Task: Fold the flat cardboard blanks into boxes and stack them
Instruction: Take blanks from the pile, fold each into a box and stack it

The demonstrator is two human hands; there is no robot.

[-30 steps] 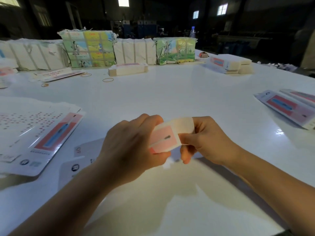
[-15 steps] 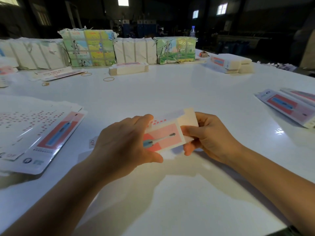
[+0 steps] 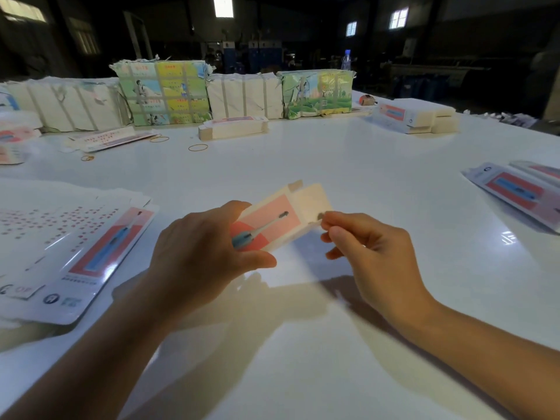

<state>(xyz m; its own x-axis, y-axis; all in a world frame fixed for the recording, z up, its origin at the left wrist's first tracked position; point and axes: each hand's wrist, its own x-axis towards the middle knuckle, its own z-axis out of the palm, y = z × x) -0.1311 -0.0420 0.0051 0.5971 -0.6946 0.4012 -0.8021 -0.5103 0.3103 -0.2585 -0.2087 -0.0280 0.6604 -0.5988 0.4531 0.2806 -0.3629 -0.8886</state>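
Dim packing workshop, long white surface (image 3: 333, 165), strapped bundles (image 3: 165, 92) along the top, flat blanks (image 3: 75, 253) at left

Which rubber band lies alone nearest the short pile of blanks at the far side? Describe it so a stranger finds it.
Start at the white table, then the short blank pile before the white bundle. The rubber band lies just nearer, flat and alone; the others sit farther left.

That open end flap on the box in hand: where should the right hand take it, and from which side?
Pinch the end flap at its free outer edge, coming from the right. It sticks out past the box, whose other end the left hand grips; the right hand already sits there.
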